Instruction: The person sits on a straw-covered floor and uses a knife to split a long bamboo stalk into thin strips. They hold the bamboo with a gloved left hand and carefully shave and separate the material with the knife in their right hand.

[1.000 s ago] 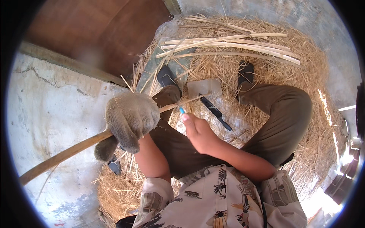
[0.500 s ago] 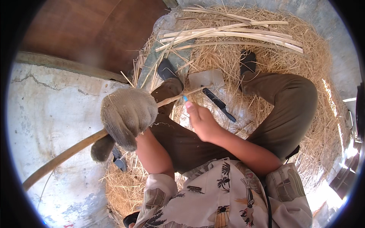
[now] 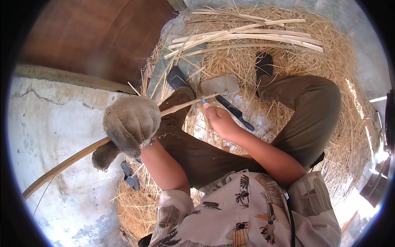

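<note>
My left hand, in a grey knit glove, is closed around a long tan strip that looks like bamboo or cane. The strip bends down to the left past the glove. Its pale, thinner end points right across my lower leg. My bare right hand is closed beside that end, thumb uppermost. A light-blue tip of a small tool shows past the thumb, against the strip; the rest of the tool is hidden. Just beyond lies a knife with a broad dark blade, held by neither hand.
Several split strips lie on straw and shavings beyond my feet. A flat greyish block sits between my feet. A whitewashed wall stands close on the left, under a brown panel. A dark sandal lies near my left arm.
My right hand with the blue-tipped tool has slid a little outward along the strip, away from the glove. The left hand has shifted slightly left with the strip; the whole view has shifted slightly.
</note>
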`<move>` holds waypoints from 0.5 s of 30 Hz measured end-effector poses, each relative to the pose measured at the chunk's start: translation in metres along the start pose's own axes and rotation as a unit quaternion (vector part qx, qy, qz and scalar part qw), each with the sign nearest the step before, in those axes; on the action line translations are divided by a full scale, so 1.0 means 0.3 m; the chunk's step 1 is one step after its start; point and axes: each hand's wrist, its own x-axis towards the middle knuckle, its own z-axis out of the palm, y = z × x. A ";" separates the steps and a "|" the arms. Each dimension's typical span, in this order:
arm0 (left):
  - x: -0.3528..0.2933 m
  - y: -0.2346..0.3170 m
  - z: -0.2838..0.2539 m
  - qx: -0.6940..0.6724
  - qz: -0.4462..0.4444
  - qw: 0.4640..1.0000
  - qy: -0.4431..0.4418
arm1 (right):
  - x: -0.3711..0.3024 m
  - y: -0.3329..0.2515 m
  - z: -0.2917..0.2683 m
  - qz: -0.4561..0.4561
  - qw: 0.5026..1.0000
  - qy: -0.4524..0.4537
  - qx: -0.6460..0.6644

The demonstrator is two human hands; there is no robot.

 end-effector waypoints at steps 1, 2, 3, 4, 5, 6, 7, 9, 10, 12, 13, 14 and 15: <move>-0.004 -0.003 0.003 -0.001 0.007 1.000 -0.001 | -0.017 -0.016 0.008 -0.013 1.000 0.006 -0.011; -0.007 -0.007 0.006 -0.002 0.014 1.000 -0.002 | -0.032 -0.035 0.009 -0.025 0.999 0.013 -0.022; -0.009 -0.008 0.007 -0.004 0.019 1.000 -0.003 | -0.050 -0.075 0.007 -0.042 0.998 -0.002 -0.050; -0.005 -0.012 0.009 -0.001 0.012 1.000 -0.005 | -0.079 -0.118 -0.003 -0.055 0.995 -0.017 -0.078; 0.000 -0.009 0.009 0.003 0.005 1.000 -0.006 | -0.094 -0.134 -0.004 -0.068 0.991 -0.034 -0.107; 0.013 -0.015 0.009 0.007 0.001 1.000 -0.011 | -0.081 -0.092 -0.007 -0.045 0.995 -0.011 -0.086; 0.015 -0.018 0.010 0.005 0.001 1.000 -0.016 | -0.040 -0.016 -0.007 -0.024 0.997 0.010 -0.067; 0.012 -0.006 -0.001 0.000 -0.006 1.000 -0.030 | 0.011 0.041 -0.048 0.025 0.996 0.028 -0.087; 0.010 0.002 -0.009 -0.004 -0.010 0.999 -0.038 | 0.025 0.048 -0.056 0.042 0.996 0.014 -0.072; 0.007 0.006 -0.018 -0.012 -0.017 0.998 -0.053 | 0.041 0.063 -0.065 0.076 0.996 -0.012 -0.043; 0.005 0.001 -0.018 -0.015 -0.007 0.998 -0.053 | 0.048 0.069 -0.039 0.081 0.997 0.002 -0.004; 0.001 -0.007 -0.015 -0.018 0.002 0.998 -0.052 | 0.032 0.081 -0.019 0.044 0.999 0.001 -0.012; -0.008 -0.015 -0.015 -0.020 0.012 0.998 -0.050 | -0.003 0.036 -0.003 0.007 1.000 0.000 -0.020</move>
